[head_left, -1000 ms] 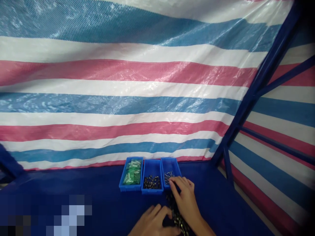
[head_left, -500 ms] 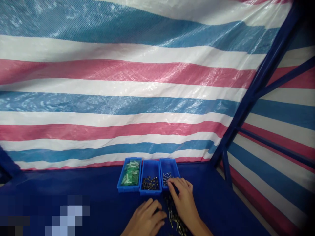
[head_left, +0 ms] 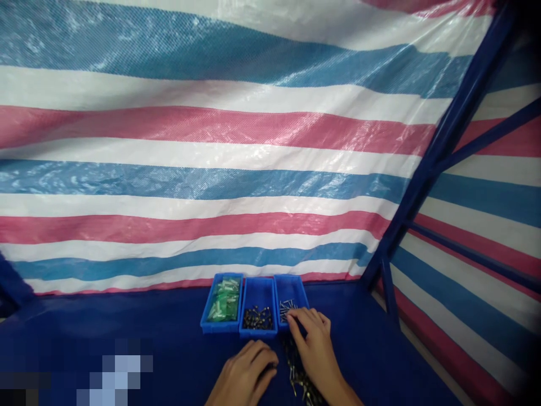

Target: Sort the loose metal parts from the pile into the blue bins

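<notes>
Three small blue trays stand in a row at the back of the dark blue table (head_left: 127, 327). The left tray (head_left: 222, 307) holds green pieces, the middle tray (head_left: 257, 310) dark small parts, the right tray (head_left: 291, 298) silver screws. My right hand (head_left: 310, 347) reaches over the near rim of the right tray, fingertips pinched together at the screws; what they grip is too small to see. My left hand (head_left: 245, 375) rests curled on the table in front of the middle tray. A loose heap of dark metal parts (head_left: 298, 375) lies between my hands.
A striped blue, white and pink tarp (head_left: 211, 141) hangs as a wall right behind the trays. A blue metal frame post (head_left: 426, 163) slants up at the right. A blurred patch sits at the lower left of the table.
The view shifted slightly. My left hand slid a little left and back from the heap. My right hand stays at the right tray's near rim.
</notes>
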Action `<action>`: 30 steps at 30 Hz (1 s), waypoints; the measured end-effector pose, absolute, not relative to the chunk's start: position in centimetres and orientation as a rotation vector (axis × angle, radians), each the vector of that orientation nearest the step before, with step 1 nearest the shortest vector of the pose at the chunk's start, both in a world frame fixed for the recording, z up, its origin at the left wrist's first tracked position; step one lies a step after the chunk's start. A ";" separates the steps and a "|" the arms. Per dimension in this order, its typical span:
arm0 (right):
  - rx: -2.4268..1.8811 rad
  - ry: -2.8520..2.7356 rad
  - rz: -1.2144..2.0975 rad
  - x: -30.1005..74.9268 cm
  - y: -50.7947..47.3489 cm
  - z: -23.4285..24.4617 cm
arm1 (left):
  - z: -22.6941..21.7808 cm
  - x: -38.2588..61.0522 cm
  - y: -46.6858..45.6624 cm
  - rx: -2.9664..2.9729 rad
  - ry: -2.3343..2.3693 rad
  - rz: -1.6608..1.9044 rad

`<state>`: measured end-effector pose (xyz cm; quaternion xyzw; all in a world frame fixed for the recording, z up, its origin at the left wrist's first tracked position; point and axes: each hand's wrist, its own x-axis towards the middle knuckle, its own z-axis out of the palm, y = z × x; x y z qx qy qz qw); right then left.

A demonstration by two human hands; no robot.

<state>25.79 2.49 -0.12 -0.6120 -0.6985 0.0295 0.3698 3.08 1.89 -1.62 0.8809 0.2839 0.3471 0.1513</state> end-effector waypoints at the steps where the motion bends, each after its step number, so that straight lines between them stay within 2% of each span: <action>1: -1.569 -1.795 0.073 25.8 2.5 -0.1 | -1.6 3.0 1.9 2.496 0.813 1.003; 9: -1.579 -1.801 0.047 25.8 2.5 0.0 | -1.6 2.9 1.7 2.326 0.869 1.115; 17: -1.588 -1.797 0.092 25.7 2.4 0.2 | -1.5 2.7 1.8 2.003 1.111 1.459; 23: -1.602 -1.788 0.179 25.8 2.3 0.3 | -1.4 2.8 2.3 1.878 1.180 1.506; 30: -1.593 -1.794 0.121 25.7 2.5 0.1 | -1.0 2.8 2.3 1.838 1.192 1.528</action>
